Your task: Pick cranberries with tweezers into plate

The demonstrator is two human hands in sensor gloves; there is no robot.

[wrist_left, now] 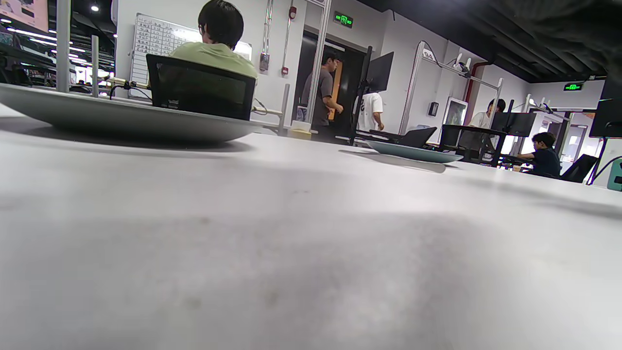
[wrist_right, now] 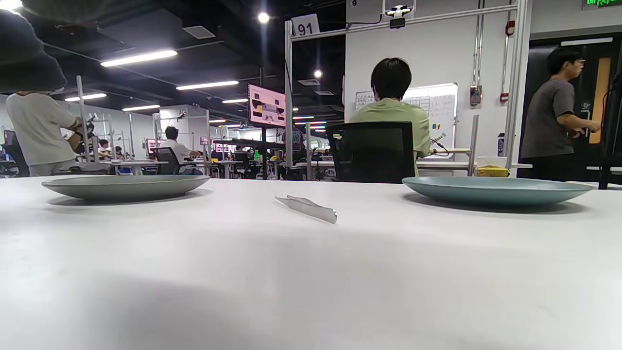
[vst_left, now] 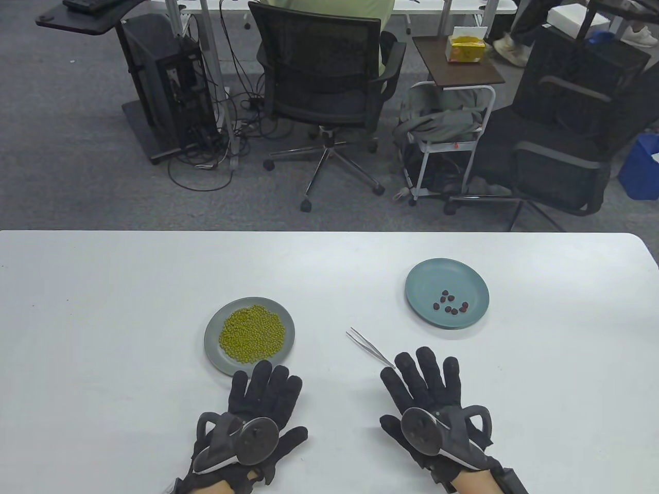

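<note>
Metal tweezers lie on the white table, tips pointing far-left; they also show in the right wrist view. A teal plate at the right holds several dark red cranberries; its rim shows in the right wrist view. A grey plate holds a heap of green beans. My right hand lies flat on the table, fingers spread, its fingertips at the near end of the tweezers. My left hand lies flat just below the grey plate, holding nothing.
Both plates sit mid-table, the grey plate close to my left hand and the teal plate farther right. The table's far edge runs behind them. Office chairs and a cart stand on the floor beyond.
</note>
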